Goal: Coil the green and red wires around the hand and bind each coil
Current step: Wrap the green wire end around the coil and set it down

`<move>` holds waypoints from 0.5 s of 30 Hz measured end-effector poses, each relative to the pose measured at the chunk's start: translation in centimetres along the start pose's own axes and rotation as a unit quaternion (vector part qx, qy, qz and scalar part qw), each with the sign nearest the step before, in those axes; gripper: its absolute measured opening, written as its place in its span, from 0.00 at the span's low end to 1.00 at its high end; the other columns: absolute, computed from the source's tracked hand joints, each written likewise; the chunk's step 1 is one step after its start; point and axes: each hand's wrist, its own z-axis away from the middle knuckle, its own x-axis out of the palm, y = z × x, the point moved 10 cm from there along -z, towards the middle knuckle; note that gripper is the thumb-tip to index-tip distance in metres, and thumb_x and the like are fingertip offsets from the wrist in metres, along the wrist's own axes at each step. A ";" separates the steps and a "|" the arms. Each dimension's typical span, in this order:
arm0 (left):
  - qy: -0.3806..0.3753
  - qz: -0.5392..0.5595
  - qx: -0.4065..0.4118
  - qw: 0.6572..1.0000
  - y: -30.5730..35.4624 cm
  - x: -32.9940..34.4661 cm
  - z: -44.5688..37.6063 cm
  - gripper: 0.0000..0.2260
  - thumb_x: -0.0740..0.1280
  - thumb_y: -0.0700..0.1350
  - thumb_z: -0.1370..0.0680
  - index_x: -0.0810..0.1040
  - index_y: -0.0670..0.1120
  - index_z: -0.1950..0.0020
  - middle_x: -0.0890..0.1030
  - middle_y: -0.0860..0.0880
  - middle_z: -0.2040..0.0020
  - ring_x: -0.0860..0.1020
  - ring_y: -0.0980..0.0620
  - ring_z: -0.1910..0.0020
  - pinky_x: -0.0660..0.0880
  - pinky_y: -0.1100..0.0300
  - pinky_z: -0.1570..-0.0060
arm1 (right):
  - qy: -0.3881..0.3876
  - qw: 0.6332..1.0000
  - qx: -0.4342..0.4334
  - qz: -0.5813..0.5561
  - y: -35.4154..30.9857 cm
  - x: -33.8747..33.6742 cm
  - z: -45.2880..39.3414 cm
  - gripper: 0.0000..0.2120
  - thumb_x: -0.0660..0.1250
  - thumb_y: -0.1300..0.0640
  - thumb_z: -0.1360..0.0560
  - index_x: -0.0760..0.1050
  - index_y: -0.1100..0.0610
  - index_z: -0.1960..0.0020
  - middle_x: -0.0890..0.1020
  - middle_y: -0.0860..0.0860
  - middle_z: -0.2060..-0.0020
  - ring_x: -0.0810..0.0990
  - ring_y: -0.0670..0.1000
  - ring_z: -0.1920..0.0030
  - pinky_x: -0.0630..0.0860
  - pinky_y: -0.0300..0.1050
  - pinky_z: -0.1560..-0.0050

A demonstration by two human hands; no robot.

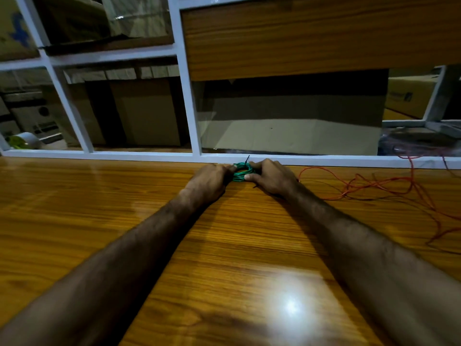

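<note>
The green coil [240,173] is held at the far edge of the counter [99,208], between both hands. Its left side is pinched in the left hand [209,182] grip, and its right side is grasped by the right hand [270,177]. A thin dark tie [247,159] sticks up from its far side, nearer the right hand. The red wire [374,183] lies loose to the right, not yet coiled.

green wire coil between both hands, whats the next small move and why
Probably pull the thin black tie snug. The coiled green wire is already wound and gripped by the left hand and right hand, with the tie's tail sticking up. The loose red wire still lies uncoiled on the glossy wooden table.
</note>
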 end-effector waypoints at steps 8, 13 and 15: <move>0.034 0.129 -0.058 0.989 -1.6 0.0 0.3 0.24 0.66 0.42 0.16 0.69 0.53 0.20 0.83 0.44 0.35 0.81 0.48 0.41 0.80 0.48 0.40 | -0.019 0.996 -0.003 -0.086 -0.5 0.0 -0.6 0.28 0.68 0.39 0.22 0.72 0.50 0.27 0.85 0.47 0.50 0.85 0.44 0.59 0.84 0.52 0.52; 0.056 0.152 -0.074 0.984 -1.8 -0.6 0.9 0.25 0.67 0.42 0.17 0.68 0.50 0.19 0.83 0.45 0.34 0.83 0.49 0.45 0.82 0.47 0.42 | -0.010 0.995 0.000 -0.096 -0.3 -1.3 -0.2 0.29 0.69 0.42 0.23 0.71 0.51 0.25 0.81 0.51 0.34 0.81 0.48 0.41 0.80 0.54 0.40; 0.065 0.152 -0.075 0.983 -1.6 -1.0 1.2 0.24 0.67 0.42 0.17 0.70 0.50 0.20 0.83 0.46 0.33 0.83 0.49 0.43 0.82 0.47 0.41 | -0.002 0.995 0.011 -0.099 0.0 -2.2 0.6 0.27 0.69 0.46 0.21 0.70 0.53 0.24 0.76 0.52 0.29 0.76 0.52 0.32 0.76 0.56 0.34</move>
